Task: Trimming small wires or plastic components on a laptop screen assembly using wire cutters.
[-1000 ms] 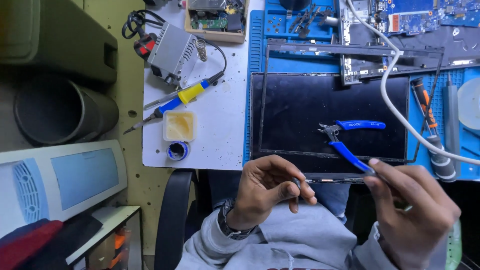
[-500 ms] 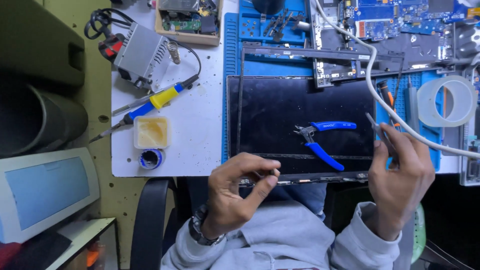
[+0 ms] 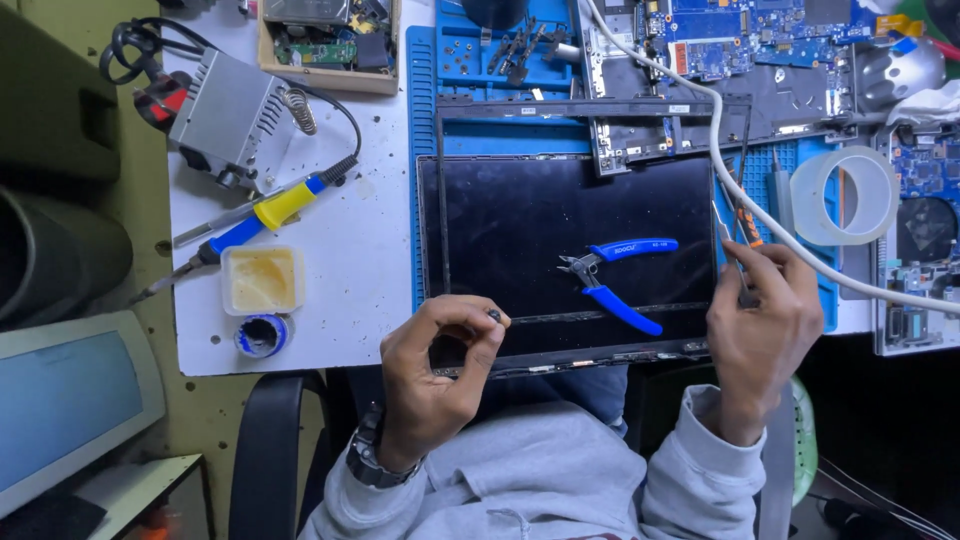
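Both hands are working at the dark screen panel (image 3: 570, 250)'s near edge: left hand (image 3: 435, 375) pinching a small dark part (image 3: 493, 316), right hand (image 3: 765, 320) gripping a thin tool (image 3: 728, 240) at the right corner. Light, steady pressure seems advisable, keeping clear of the blue cutters (image 3: 615, 275).

Grey hoodie sleeves, ribbed cuffs, dark wristwatch (image 3: 366, 462) on left wrist

Left hand (image 3: 432, 372) pinching a tiny dark part (image 3: 493, 316), right hand (image 3: 762, 318) gripping tweezers (image 3: 727, 240) beside blue-handled cutters (image 3: 615, 278) on dark screen panel (image 3: 520, 220).
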